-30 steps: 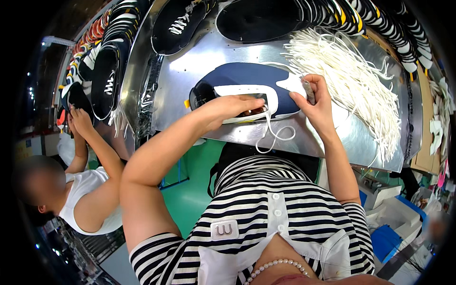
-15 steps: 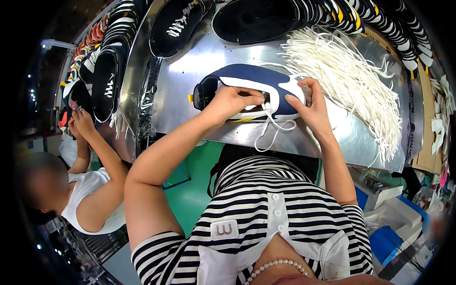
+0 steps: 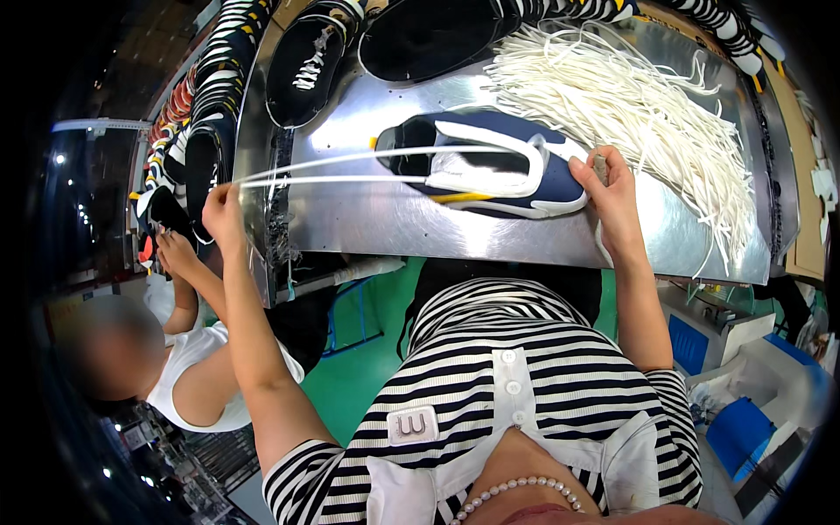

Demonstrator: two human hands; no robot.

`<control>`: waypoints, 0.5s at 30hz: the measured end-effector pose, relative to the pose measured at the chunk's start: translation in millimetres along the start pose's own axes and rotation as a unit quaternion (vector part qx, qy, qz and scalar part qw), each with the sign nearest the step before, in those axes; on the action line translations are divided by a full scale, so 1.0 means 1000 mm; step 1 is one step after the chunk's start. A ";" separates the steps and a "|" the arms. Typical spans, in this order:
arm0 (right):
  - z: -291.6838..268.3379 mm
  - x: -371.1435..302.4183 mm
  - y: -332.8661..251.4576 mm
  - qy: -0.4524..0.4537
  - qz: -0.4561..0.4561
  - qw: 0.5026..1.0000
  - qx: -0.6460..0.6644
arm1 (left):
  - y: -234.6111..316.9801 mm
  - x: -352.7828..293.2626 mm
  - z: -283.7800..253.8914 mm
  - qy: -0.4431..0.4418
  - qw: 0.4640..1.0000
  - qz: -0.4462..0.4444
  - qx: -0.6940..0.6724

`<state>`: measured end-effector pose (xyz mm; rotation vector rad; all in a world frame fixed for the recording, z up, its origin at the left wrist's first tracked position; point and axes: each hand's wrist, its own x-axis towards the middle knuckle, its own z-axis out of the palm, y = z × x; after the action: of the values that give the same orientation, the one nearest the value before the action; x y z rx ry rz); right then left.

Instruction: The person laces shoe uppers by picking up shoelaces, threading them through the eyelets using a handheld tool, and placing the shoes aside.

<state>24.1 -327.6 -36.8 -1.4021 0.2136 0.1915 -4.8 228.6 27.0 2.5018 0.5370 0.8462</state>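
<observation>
A navy and white shoe upper (image 3: 560, 171) with a yellow stripe lies on its side over the metal table, its opening toward the left. My right hand (image 3: 610, 188) grips it at the toe end, thumb on top. Two white strands of a shoelace (image 3: 350, 166) run taut from the upper's white eyelet edge to my left hand (image 3: 224, 210). That hand is closed on the lace, well out past the table's left edge. Its fingertips are partly turned away.
A big bundle of white laces (image 3: 630, 122) covers the right of the metal table (image 3: 367, 227). Black uppers (image 3: 302, 70) stand in rows at the back. At the left, a co-worker (image 3: 201, 376) in a white top handles another upper.
My left hand has left the upper's opening and moved far left, drawing the lace out straight. The upper has shifted slightly right with my right hand still on its toe.
</observation>
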 end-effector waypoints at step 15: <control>-0.008 0.011 0.000 0.002 -0.016 1.000 -0.026 | 0.046 0.022 0.045 -0.026 0.995 0.080 -0.050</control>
<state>34.1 -334.9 -41.0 -1.4562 0.1908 0.1692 50.2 189.2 29.3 2.4919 0.2732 0.8408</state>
